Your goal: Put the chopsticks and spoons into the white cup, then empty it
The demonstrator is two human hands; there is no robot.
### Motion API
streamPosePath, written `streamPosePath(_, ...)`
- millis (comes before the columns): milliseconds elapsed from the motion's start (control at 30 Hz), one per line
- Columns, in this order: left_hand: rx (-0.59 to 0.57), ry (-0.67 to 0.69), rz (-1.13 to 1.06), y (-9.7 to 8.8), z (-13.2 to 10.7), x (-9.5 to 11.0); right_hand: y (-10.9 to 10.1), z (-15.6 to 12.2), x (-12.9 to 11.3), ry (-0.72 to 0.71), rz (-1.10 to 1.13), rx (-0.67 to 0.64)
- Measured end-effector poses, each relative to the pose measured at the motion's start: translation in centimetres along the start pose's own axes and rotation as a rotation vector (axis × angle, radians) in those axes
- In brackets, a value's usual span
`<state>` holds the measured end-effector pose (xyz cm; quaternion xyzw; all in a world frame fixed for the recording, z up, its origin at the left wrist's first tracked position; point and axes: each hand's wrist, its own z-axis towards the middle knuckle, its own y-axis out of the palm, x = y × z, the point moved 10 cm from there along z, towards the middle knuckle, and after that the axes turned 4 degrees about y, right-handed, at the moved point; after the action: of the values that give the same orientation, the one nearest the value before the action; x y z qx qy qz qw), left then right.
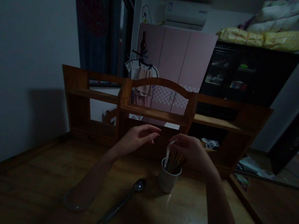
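A light-coloured cup stands upright on the wooden table, with several thin wooden chopsticks in it. Above its rim my right hand pinches the upper end of a slender white utensil, whose lower end is inside the cup; its exact kind is hard to make out in the dim light. My left hand is raised to the left of the cup, thumb and fingers apart, nothing between them. Below it a metal spoon lies on the table, its handle pointing toward me, seemingly alongside another thin handle.
A wooden shelf unit rises along the table's back edge, close behind both hands. A white wall borders the left side. Beyond are a pink wardrobe and a dark cabinet. Plastic wrapping lies in the right shelf.
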<state>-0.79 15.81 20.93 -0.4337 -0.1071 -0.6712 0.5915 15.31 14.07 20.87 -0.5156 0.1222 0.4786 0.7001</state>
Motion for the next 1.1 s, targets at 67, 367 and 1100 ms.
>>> streamPosePath(67,0.000,0.004,0.056,-0.3,-0.1,0.4,0.6,0.3,0.9,0.016,-0.020,-0.021)
streamPosePath(367,0.130,0.097,0.159,-3.3,-0.3,2.0,2.8,0.5,5.6,0.130,-0.076,-0.164)
streamPosePath(1100,-0.433,-0.306,0.102,2.1,-2.2,-8.6,7.2,0.3,10.6,0.330,-0.065,-0.385)
